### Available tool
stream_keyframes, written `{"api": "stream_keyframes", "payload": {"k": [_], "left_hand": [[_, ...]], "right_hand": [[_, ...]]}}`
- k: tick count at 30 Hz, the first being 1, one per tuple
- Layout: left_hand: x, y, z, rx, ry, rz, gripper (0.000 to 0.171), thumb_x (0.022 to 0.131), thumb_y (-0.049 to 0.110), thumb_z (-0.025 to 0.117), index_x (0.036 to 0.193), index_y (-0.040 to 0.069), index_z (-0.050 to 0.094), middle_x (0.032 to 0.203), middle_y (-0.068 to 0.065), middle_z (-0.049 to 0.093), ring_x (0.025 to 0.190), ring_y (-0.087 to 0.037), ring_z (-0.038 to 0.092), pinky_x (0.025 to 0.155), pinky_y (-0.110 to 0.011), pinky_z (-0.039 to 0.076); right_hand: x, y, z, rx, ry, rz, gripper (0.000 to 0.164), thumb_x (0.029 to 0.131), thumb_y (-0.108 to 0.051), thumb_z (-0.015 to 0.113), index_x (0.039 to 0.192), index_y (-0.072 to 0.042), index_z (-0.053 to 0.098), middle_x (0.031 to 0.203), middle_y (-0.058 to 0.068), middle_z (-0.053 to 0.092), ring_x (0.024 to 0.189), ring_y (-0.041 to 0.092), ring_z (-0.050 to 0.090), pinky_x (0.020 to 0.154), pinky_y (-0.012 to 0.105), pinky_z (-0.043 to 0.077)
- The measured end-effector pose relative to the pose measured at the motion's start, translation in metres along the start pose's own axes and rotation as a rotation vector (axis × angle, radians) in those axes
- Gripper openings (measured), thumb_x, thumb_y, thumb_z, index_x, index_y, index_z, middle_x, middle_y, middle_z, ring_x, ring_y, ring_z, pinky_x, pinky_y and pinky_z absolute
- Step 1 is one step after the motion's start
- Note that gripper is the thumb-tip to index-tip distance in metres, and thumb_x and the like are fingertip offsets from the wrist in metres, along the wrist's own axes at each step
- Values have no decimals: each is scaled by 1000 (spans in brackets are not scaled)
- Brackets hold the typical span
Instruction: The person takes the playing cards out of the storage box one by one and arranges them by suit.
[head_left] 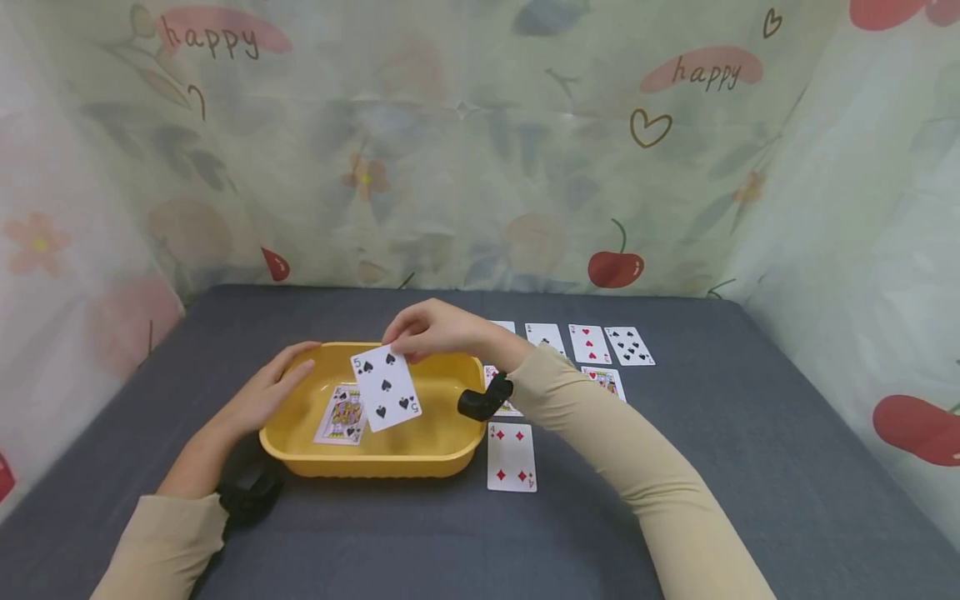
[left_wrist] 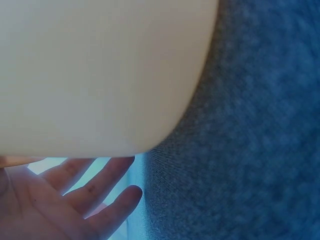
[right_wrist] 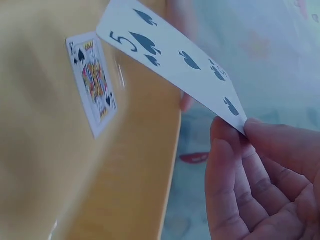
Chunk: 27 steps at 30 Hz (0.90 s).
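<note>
Over the yellow plastic tray (head_left: 375, 468), my right hand (head_left: 435, 329) pinches a five of spades (head_left: 386, 387) by its top corner between thumb and fingertips. The card faces up and hangs tilted, as the right wrist view also shows. A king of spades (right_wrist: 94, 82) lies face up on the tray floor, partly overlapped by the five in the head view. My left hand (head_left: 262, 396) rests at the tray's left rim. In the left wrist view its fingers (left_wrist: 115, 212) are extended and spread beside the tray's outer wall.
Right of the tray, a four of diamonds (head_left: 512, 457) lies on the dark grey tablecloth (head_left: 697, 450). Farther back are a three of hearts (head_left: 590, 344), a spade card (head_left: 630, 346) and a face card (head_left: 603, 382). My right arm partly hides several cards. Printed curtains (head_left: 465, 208) surround the table.
</note>
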<state>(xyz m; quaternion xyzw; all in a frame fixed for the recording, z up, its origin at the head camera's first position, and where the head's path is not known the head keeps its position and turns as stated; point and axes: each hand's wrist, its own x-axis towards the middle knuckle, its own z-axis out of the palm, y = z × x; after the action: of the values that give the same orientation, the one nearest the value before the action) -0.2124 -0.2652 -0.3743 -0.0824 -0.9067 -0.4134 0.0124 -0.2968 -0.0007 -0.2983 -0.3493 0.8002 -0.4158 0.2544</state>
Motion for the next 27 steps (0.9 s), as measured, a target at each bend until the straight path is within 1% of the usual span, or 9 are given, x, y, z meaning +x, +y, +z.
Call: {"api": "stream_keyframes", "payload": {"k": [7,10,14,17,20,24,27], "left_hand": [[0,0,1,-4,-2,3,55,101,37,35,142,1,28,145,-27,30,132,-43,30,106,-60,24],[0,0,1,-2,-1,4,54,101,36,35,142,2,28,145,-27,30,131,-42,31,106,-60,24],[0,1,1,0,1,2,54,101,35,35,142,1,29,145,-27,31,131,-42,31,106,-59,24],[0,2,1,-2,0,-3,54,101,35,35,142,1,28,145,-27,30,132,-42,30,106,-60,24],[0,2,1,-5,-2,-8,54,101,35,35,143,1,28,145,-27,29,132,-42,29,106,-60,23],[0,2,0,-3,-1,-12,54,101,35,35,143,1,28,146,-27,28,133,-43,28,107,-61,22],[0,2,0,-2,-1,-13,54,101,36,35,143,2,28,146,-27,28,133,-43,28,107,-61,22]], "right_hand": [[-25,12,-19,23,77,41,21,90,-15,61,109,-7,64,103,10,68,84,14,63,85,33,54],[-36,19,-27,33,102,47,21,90,-16,61,109,-7,64,103,9,68,84,14,63,83,33,54],[-52,28,-39,70,132,40,22,90,-15,60,111,-6,63,99,6,68,83,14,63,84,34,53],[-63,37,-48,91,158,48,24,91,-16,60,112,-6,62,92,4,66,81,15,62,83,34,53],[-75,46,-58,84,194,76,24,91,-18,60,112,-7,62,90,3,65,82,16,61,81,32,52],[-92,56,-69,57,242,101,27,91,-21,59,114,-7,61,97,2,64,88,16,62,87,35,51],[-104,66,-77,46,276,118,29,92,-22,58,116,-7,59,99,2,63,90,16,62,91,37,51]]}}
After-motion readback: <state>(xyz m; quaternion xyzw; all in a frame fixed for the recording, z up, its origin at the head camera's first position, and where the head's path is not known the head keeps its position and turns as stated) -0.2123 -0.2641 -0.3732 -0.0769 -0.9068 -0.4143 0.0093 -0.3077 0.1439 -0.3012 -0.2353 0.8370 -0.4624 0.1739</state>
